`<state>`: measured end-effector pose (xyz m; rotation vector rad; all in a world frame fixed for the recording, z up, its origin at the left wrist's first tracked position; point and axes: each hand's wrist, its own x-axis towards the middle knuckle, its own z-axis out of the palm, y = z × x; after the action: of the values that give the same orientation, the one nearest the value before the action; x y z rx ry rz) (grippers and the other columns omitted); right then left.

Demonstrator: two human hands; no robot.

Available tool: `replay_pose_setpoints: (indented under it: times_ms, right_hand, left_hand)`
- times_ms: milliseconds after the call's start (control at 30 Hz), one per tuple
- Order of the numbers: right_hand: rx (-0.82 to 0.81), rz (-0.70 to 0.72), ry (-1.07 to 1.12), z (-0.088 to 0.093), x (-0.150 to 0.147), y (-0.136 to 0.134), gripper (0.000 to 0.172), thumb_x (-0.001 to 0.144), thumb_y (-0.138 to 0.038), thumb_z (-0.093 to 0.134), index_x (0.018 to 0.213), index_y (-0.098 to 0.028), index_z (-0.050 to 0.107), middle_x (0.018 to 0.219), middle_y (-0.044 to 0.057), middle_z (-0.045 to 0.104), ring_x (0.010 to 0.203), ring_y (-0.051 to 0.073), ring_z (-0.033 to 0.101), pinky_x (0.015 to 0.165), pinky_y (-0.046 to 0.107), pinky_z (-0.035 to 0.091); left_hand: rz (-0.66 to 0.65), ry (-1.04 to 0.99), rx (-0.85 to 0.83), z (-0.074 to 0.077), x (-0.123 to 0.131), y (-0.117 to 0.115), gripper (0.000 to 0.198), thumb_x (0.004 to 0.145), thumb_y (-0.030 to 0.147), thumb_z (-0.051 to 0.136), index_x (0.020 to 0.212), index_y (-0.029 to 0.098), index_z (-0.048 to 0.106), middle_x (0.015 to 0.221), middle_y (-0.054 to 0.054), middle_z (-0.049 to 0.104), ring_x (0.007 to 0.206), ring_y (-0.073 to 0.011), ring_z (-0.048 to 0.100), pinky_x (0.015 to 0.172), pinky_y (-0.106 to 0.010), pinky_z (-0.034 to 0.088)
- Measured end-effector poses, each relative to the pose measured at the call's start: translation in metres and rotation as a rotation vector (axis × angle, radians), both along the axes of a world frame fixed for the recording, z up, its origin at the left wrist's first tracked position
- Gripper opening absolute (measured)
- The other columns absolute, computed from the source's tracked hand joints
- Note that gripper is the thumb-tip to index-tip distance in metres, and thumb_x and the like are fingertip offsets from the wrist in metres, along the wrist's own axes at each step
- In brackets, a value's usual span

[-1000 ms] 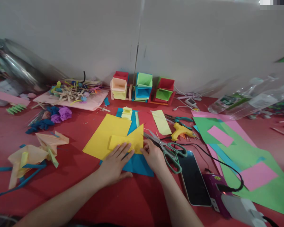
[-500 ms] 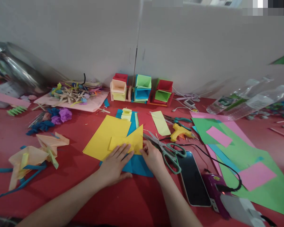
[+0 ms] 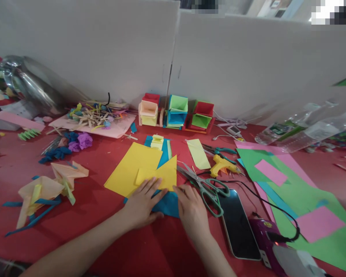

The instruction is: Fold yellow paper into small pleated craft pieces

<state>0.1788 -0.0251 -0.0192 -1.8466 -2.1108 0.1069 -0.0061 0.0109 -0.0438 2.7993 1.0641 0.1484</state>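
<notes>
My left hand [image 3: 142, 206] lies flat, fingers stretched, on the lower edge of a folded yellow paper [image 3: 167, 171]. This folded piece has a pointed upper right corner and overlaps a larger yellow sheet [image 3: 129, 161]. At its lower right corner are the curled fingertips of my right hand [image 3: 192, 209], pressed together on the paper; the hand hides part of this contact. Below both hands shows a blue paper [image 3: 168, 206], partly covered. Green-handled scissors [image 3: 203, 184] lie half open just right of my right hand, beside a black-screened phone [image 3: 239, 223].
A yellow glue gun [image 3: 223, 165], pliers [image 3: 222, 149] and a purple power adapter [image 3: 265, 231] with a cable lie to the right. Green sheets [image 3: 302, 196] spread beyond them. Several small paper boxes [image 3: 177, 109] stand at the wall. Peach paper shapes [image 3: 43, 188] lie left.
My right hand has shifted down from the folded paper's right edge to its lower corner, now covering more of the blue paper. My left hand stays pressed flat. The camera has tilted slightly.
</notes>
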Motion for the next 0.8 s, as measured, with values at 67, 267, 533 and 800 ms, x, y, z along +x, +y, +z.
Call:
replay_pose_setpoints:
  times_ms: [67,267,533,800]
  right_hand:
    - [0.000,0.020,-0.073,-0.003,-0.005,-0.008,0.036,0.080,-0.006,0.043,0.109,-0.021,0.059,0.099,0.008,0.061,0.086,0.023,0.052,0.072,0.033,0.041]
    - [0.006,-0.014,-0.200,-0.011,-0.003,-0.015,0.035,0.079,-0.005,0.046,0.107,-0.019,0.061,0.094,0.010,0.062,0.082,0.025,0.051,0.071,0.036,0.041]
    - [0.024,0.013,-0.199,-0.012,-0.006,-0.020,0.037,0.080,-0.004,0.044,0.110,-0.019,0.060,0.104,0.009,0.062,0.088,0.023,0.053,0.074,0.034,0.045]
    - [0.066,0.112,-0.134,-0.025,-0.014,-0.016,0.043,0.077,0.001,0.040,0.114,-0.013,0.056,0.114,0.009,0.060,0.102,0.022,0.052,0.089,0.033,0.044]
  left_hand:
    - [0.001,0.006,-0.010,0.001,0.000,0.000,0.069,0.078,0.051,0.050,0.138,0.026,0.024,0.146,-0.011,0.020,0.133,-0.0290,0.018,0.105,-0.043,0.019]
    - [-0.009,-0.014,0.000,0.000,-0.001,0.000,0.066,0.081,0.052,0.045,0.138,0.027,0.022,0.147,-0.008,0.019,0.133,-0.0276,0.018,0.105,-0.044,0.020]
    - [-0.011,-0.005,0.010,-0.002,-0.001,0.000,0.067,0.080,0.048,0.047,0.138,0.026,0.022,0.147,-0.009,0.016,0.133,-0.0283,0.016,0.106,-0.043,0.019]
    - [-0.018,0.005,0.019,-0.006,-0.001,-0.001,0.071,0.080,0.046,0.047,0.139,0.020,0.018,0.147,-0.011,0.017,0.134,-0.0277,0.013,0.107,-0.043,0.014]
